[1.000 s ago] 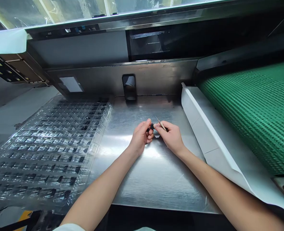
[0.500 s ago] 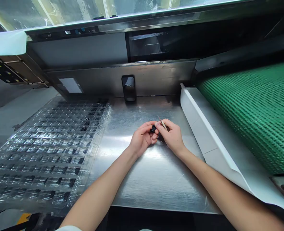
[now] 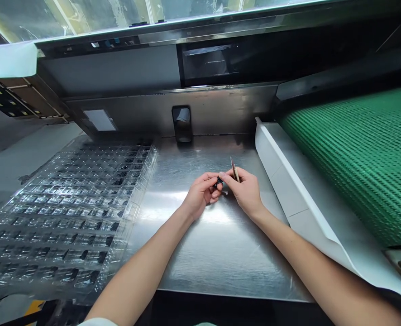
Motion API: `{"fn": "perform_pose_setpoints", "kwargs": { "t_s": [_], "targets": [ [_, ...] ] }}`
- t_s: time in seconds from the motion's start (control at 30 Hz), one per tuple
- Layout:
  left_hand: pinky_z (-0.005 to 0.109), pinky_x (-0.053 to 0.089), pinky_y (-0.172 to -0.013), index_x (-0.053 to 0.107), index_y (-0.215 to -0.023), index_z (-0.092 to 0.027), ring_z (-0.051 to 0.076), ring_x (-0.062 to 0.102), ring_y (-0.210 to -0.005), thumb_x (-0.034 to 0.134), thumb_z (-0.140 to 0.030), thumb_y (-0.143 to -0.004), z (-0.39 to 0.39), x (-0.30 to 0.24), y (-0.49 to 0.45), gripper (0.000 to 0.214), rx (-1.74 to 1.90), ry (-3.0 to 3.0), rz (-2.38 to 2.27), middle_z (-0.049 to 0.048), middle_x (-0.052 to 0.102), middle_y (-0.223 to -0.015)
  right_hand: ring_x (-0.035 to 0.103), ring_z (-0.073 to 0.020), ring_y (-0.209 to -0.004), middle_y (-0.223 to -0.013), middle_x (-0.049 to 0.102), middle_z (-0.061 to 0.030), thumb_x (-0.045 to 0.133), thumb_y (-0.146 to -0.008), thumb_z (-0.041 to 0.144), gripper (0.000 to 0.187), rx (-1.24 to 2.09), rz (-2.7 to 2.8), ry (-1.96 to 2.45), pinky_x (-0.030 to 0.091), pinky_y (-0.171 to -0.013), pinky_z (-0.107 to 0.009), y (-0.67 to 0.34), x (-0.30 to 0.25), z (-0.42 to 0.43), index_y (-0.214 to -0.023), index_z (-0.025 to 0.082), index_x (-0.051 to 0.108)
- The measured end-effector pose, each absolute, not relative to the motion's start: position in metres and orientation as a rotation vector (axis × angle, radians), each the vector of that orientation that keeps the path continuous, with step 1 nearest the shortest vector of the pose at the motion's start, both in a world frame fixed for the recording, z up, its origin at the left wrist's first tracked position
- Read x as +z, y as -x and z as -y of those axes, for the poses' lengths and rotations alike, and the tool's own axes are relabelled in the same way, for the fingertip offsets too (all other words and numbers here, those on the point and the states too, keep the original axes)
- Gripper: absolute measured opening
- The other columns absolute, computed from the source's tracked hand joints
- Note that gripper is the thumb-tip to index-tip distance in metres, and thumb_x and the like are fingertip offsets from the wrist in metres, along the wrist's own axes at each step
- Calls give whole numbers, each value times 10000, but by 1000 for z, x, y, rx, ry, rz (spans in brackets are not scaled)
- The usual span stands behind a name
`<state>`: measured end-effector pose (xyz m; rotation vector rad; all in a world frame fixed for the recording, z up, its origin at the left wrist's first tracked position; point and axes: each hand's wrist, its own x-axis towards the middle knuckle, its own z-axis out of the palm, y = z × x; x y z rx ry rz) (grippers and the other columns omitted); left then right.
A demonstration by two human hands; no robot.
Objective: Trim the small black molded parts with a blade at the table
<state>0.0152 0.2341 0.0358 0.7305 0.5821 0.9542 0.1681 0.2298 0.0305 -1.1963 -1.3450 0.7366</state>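
Over the metal table, my left hand [image 3: 200,194] pinches a small black part [image 3: 218,180] between thumb and fingers; what kind of part it is I cannot make out. My right hand [image 3: 246,190] meets it from the other side, its thumb and fingertip at the part's edge. Tucked in that same hand is a thin pointed tool with a beige handle [image 3: 235,172], its narrow tip standing up and away from the part. Whether it is a craft knife or tweezers is too small to tell. The fingers hide much of the black part.
Clear plastic trays [image 3: 61,203] with rows of pockets, some holding black parts, lie at left. A phone [image 3: 182,123] leans on the back panel of the metal table [image 3: 221,258]. At right, a white raised guard [image 3: 288,181] borders a green conveyor belt [image 3: 363,167].
The pointed tool has swung more upright and slightly right in my right hand. My right hand has shifted a little right, and the black part has turned slightly between the fingers.
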Motion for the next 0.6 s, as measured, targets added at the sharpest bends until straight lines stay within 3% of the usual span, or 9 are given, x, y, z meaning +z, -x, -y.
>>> {"fn": "perform_pose_setpoints", "kwargs": {
  "t_s": [0.33, 0.6],
  "targets": [
    [186, 335, -484, 671, -1079, -115, 83, 460, -570, 831, -280, -793, -233, 39, -16, 368, 967, -738, -494, 21, 564, -761, 391, -141, -589, -622, 485, 10, 690, -878, 677, 542, 678, 1367, 1196, 312, -539, -262, -167, 31, -229, -674, 190, 571],
    [184, 339, -484, 604, -1080, -138, 85, 457, -570, 843, -255, -775, -234, 41, -16, 405, 1041, -699, -479, 14, 574, -767, 495, -164, -660, -731, 603, -14, 643, -949, 522, 363, 705, 1454, 1124, 362, -614, -275, -168, 24, -229, -810, 187, 658]
  ]
}}
